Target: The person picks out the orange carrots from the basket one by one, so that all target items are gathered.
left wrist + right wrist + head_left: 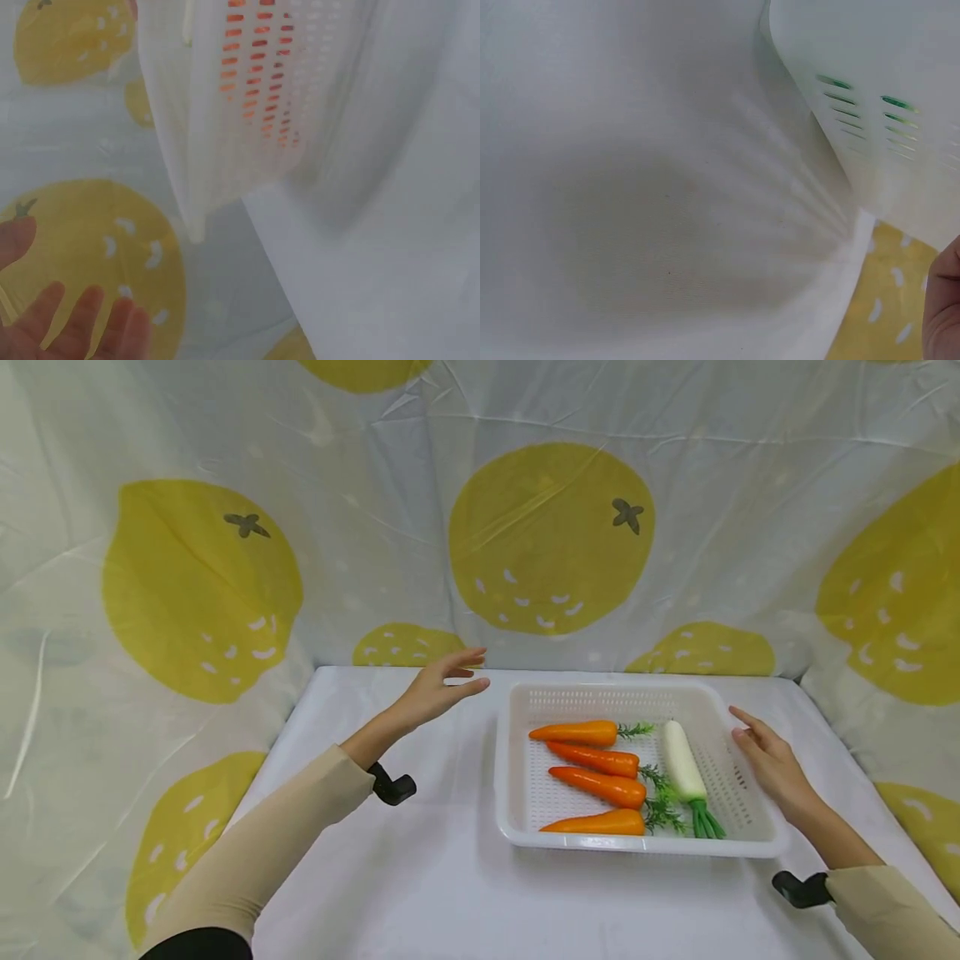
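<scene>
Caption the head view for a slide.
Four carrots and a daikon in a white perforated basket, between left hand and right hand.

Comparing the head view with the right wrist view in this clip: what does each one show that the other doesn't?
Only the head view shows the left hand, the four orange carrots and the pale body of the white radish.

Only the right wrist view shows the basket's outer wall up close with green visible through its slots; too little shows to say which leaves.

Both share the white basket, the right hand, the white table surface and the yellow-printed cloth.
</scene>
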Demonstrator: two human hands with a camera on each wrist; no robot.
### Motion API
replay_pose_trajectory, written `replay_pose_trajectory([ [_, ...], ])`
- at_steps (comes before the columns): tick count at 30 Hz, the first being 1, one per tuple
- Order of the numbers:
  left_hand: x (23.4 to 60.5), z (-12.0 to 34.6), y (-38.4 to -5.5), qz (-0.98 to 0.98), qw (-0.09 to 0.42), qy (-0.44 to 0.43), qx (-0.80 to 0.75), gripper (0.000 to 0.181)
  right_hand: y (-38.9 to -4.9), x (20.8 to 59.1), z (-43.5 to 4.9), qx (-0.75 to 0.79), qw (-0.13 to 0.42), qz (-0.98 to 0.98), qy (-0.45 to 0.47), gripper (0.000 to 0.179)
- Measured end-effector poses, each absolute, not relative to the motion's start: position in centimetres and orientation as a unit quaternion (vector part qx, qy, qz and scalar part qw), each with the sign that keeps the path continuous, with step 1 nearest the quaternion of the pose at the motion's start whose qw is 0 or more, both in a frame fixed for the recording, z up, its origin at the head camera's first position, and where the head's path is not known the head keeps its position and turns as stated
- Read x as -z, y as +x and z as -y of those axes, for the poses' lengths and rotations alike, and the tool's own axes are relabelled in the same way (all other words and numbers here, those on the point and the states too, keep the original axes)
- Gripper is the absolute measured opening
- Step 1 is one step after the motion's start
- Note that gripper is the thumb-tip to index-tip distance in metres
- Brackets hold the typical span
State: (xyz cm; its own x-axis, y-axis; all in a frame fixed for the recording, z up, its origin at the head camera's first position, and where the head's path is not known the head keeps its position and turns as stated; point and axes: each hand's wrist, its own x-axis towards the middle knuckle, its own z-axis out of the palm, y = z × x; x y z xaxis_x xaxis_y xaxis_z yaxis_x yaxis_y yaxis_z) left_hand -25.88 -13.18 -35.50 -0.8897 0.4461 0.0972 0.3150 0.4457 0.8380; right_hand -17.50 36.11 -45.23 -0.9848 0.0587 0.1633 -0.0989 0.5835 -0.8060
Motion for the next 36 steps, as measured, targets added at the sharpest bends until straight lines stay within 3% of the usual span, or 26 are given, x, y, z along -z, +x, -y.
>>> replay_pose_trajectory([
  [18, 35.8, 5.4, -27.0, -0.781, 0.158, 0.212, -0.566, 0.056, -17.8, 45.5, -36.2, -0.443, 0.092, 0.892, 0.008, 0.052],
  [27, 37.4, 2.2, -27.2, -0.746, 0.229, 0.201, -0.592, 0.050, -17.6, 45.6, -36.2, -0.495, 0.092, 0.864, 0.014, 0.053],
  [36, 38.8, -0.5, -27.2, -0.756, 0.237, 0.184, -0.582, 0.047, -17.6, 45.7, -36.5, -0.510, 0.094, 0.855, 0.020, 0.053],
])
